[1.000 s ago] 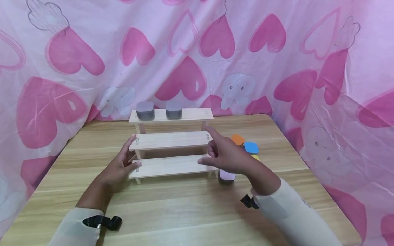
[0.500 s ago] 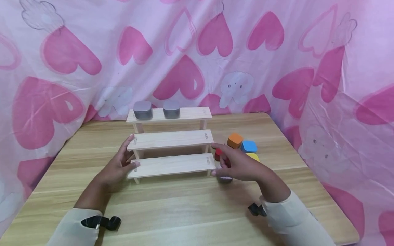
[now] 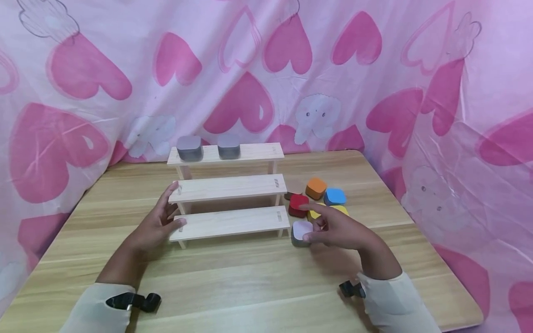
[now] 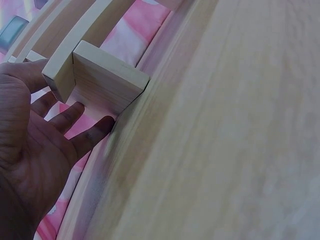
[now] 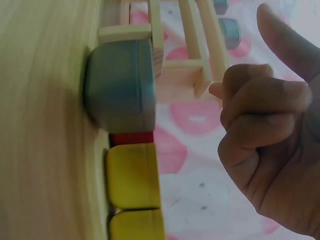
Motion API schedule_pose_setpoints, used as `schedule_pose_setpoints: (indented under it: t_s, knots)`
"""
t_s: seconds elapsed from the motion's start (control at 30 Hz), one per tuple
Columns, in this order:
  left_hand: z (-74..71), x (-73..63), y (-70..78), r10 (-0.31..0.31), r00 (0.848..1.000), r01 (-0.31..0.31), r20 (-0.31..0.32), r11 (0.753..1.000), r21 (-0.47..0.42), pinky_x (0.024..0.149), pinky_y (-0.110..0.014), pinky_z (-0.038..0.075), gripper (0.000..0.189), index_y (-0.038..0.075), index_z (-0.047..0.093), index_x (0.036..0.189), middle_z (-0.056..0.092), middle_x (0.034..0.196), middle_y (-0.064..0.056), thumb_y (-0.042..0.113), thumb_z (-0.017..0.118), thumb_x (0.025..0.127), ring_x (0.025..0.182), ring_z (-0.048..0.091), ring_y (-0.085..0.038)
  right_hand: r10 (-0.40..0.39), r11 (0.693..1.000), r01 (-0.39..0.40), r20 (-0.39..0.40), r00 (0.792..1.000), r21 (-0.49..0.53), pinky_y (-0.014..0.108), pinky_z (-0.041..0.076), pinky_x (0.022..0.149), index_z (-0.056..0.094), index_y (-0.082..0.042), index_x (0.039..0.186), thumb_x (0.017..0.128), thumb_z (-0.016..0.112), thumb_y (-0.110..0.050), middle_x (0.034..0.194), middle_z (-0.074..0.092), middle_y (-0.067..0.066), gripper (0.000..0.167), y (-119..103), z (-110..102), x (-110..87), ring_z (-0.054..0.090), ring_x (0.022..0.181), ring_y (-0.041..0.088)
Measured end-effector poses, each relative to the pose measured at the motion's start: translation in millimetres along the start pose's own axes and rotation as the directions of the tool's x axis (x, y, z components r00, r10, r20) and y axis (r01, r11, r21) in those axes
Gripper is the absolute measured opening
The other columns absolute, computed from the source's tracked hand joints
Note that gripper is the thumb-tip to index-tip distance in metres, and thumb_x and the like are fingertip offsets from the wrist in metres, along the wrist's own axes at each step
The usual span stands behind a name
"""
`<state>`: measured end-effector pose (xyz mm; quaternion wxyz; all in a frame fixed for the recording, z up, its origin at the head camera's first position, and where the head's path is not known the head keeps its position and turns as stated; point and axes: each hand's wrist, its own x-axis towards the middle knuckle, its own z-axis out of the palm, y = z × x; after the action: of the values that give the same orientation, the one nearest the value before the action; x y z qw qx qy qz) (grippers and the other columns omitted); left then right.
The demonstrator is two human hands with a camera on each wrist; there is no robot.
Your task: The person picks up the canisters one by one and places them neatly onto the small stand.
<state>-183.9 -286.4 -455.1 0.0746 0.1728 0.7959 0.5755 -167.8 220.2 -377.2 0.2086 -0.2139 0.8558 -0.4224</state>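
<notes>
Note left hand with fingers spread at the left end of the rack, presumably for steadying, and right hand, empty with thumb and forefinger apart, above the grey block, on the surface beside the rack, presumably staged there for easy reach.
</notes>
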Motion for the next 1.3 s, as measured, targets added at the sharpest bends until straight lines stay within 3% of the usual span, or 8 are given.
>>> schedule_pose_setpoints:
  t_s: [0.23, 0.73, 1.3]
  knots:
    - [-1.7, -0.3, -2.0, -0.009, 1.0, 0.009, -0.006, 1.0, 0.014, 0.103, -0.005, 0.044, 0.103, 0.049, -0.006, 0.173, 0.008, 0.183, -0.025, 0.013, 0.067, 0.109, 0.164, 0.017, -0.06, 0.067, 0.994, -0.07, 0.043, 0.997, 0.089, 0.023, 0.047, 0.054, 0.047, -0.001, 0.16, 0.094, 0.087, -0.02, 0.068, 0.051, 0.001, 0.079, 20, 1, 3.3, 0.043, 0.055, 0.01]
    - [-1.9, 3.4, -4.5, 0.043, 0.999, -0.043, 0.004, 0.999, 0.024, 0.105, -0.005, 0.044, 0.106, 0.04, -0.008, 0.175, 0.007, 0.182, -0.028, 0.007, 0.067, 0.108, 0.161, 0.018, -0.065, 0.115, 0.989, -0.121, 0.061, 0.991, 0.089, 0.024, 0.044, 0.049, 0.048, -0.01, 0.162, 0.095, 0.086, -0.02, 0.065, 0.053, 0.001, 0.078, 39, 7, 12.1, 0.047, 0.05, 0.016]
    - [-1.6, 4.1, -5.6, 0.055, 0.998, -0.055, 0.003, 0.998, 0.035, 0.106, -0.004, 0.043, 0.105, 0.043, -0.008, 0.174, 0.0, 0.183, -0.025, 0.008, 0.066, 0.109, 0.161, 0.016, -0.065, 0.209, 0.976, -0.213, 0.082, 0.975, 0.05, 0.027, 0.051, 0.053, 0.053, -0.02, 0.159, 0.094, 0.087, -0.019, 0.075, 0.06, 0.004, 0.073, 45, 7, 15.1, 0.054, 0.055, 0.018]
